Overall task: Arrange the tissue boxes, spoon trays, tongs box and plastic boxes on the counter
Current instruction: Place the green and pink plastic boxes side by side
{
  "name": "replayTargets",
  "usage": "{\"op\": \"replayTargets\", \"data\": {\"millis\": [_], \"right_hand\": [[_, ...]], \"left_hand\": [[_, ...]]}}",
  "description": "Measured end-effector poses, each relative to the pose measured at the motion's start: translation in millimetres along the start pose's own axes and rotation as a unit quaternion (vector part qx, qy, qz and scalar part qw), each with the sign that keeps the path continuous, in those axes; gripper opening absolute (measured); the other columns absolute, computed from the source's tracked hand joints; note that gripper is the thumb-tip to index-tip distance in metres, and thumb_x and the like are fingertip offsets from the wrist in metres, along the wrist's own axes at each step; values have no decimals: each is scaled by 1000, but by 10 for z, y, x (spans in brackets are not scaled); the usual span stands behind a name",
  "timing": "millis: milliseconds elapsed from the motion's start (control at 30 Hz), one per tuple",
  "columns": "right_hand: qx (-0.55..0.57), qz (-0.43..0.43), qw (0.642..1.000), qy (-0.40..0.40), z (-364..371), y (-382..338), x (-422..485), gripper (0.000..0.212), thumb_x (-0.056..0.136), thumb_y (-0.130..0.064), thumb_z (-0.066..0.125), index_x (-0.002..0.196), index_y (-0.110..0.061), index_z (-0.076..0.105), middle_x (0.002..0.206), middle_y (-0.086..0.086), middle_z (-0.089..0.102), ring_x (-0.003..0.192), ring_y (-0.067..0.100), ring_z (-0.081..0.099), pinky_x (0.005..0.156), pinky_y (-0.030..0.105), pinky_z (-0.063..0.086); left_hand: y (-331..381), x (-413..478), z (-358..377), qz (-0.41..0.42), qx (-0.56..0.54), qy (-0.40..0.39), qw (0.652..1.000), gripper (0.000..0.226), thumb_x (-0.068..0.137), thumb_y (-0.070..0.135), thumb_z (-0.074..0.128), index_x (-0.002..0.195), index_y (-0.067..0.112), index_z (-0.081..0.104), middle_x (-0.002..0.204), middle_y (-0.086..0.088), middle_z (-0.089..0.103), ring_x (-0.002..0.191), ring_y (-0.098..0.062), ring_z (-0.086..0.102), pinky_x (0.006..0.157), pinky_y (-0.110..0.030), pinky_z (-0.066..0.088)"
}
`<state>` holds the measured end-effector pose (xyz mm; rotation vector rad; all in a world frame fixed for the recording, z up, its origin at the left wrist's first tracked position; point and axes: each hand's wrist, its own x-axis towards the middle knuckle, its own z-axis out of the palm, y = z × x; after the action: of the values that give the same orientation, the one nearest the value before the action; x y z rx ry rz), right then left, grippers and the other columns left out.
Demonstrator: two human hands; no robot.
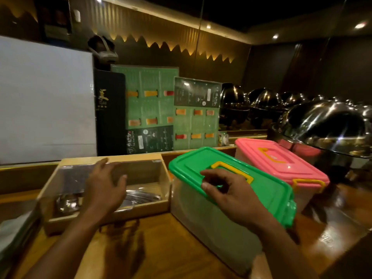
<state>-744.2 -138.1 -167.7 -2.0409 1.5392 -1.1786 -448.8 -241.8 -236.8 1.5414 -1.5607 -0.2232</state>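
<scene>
A clear plastic box with a green lid [261,190] and a yellow handle stands on the wooden counter [161,248], right of centre. Behind it to the right sits a second plastic box with a pink lid [281,158]. Left of the green box is a wooden tongs box [141,170] with a clear front and metal tongs [141,196] inside. My left hand [104,184] hovers open over the tongs box, fingers spread. My right hand [227,192] is just above the green lid beside the handle, fingers loosely curled and holding nothing.
Shiny domed chafing dishes [326,125] crowd the right side, close to the pink-lidded box. Green menu cards [157,109] and a large white board [46,97] stand along the back. A blurred pale object [14,228] sits at the left edge.
</scene>
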Motion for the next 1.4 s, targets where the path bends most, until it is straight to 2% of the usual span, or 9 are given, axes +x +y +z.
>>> {"op": "replayTargets", "data": {"millis": [133, 267, 400, 533, 633, 733, 933, 1067, 1400], "right_hand": [[-69, -65, 994, 53, -695, 426, -126, 25, 89, -23, 73, 114, -23, 72, 101, -8, 72, 94, 6, 68, 82, 24, 55], [-191, -46, 979, 61, -1370, 1165, -175, 28, 87, -34, 72, 110, -20, 70, 105, -2, 68, 98, 14, 65, 88, 31, 50], [-224, -26, 974, -17, -1700, 1652, -283, 42, 79, -65, 49, 99, -32, 65, 100, -10, 58, 92, 11, 59, 81, 31, 48], [-198, -73, 975, -73, -1767, 1852, -443, 41, 82, -60, 55, 110, -30, 61, 111, -12, 51, 101, 3, 54, 88, 30, 50], [-189, -91, 975, -79, -1771, 1912, -484, 49, 80, -66, 57, 117, -34, 60, 115, -15, 47, 106, 3, 52, 93, 29, 50], [-183, -112, 975, -48, -1661, 1921, -529, 56, 77, -75, 56, 115, -35, 63, 110, -17, 48, 101, -1, 52, 84, 11, 43], [-124, -104, 985, 60, -1136, 1935, -559, 55, 80, -72, 58, 114, -29, 64, 112, -4, 52, 101, 16, 56, 85, 42, 53], [-147, -93, 979, 105, -899, 1882, -487, 53, 81, -69, 58, 113, -28, 64, 111, -2, 52, 100, 18, 53, 88, 30, 44], [-159, -79, 981, 74, -803, 1790, -293, 59, 84, -75, 48, 123, -31, 57, 120, -2, 48, 112, 19, 50, 97, 37, 47]], "left_hand": [[952, -561, 427, 16, -84, -54, 995, 46, 87, 22, 75, 131, 14, 64, 131, -11, 58, 116, -27, 58, 95, -36, 48], [1712, -1142, 923, -42, -136, -103, 985, 68, 89, 43, 70, 148, 21, 44, 143, -6, 43, 129, -25, 49, 106, -48, 48], [2095, -1451, 1322, -84, -170, -105, 976, 100, 79, 66, 65, 158, 21, 23, 166, -1, 13, 152, -26, 20, 119, -50, 31], [2011, -1439, 1605, -172, -266, -52, 947, 107, 57, 87, 65, 148, 45, 28, 160, 5, 32, 144, -25, 39, 109, -52, 45], [2050, -1377, 1617, -200, -308, -40, 929, 73, 81, 51, 70, 144, 48, 33, 151, 4, 47, 133, -23, 53, 103, -52, 51], [2047, -1218, 1541, -219, -336, -54, 914, 50, 97, 8, 60, 137, 34, 48, 123, 0, 68, 106, -22, 69, 80, -40, 61], [1831, -783, 1440, -257, -359, -105, 891, 43, 98, 3, 58, 131, 30, 59, 114, -9, 73, 92, -30, 76, 76, -47, 62], [1685, -547, 1430, -267, -376, -120, 879, 53, 95, 3, 61, 143, 24, 53, 112, -12, 75, 88, -32, 77, 72, -47, 62], [1652, -241, 1419, -278, -355, -123, 884, 56, 94, 2, 64, 146, 16, 49, 100, -14, 72, 70, -28, 77, 50, -35, 60]]}}
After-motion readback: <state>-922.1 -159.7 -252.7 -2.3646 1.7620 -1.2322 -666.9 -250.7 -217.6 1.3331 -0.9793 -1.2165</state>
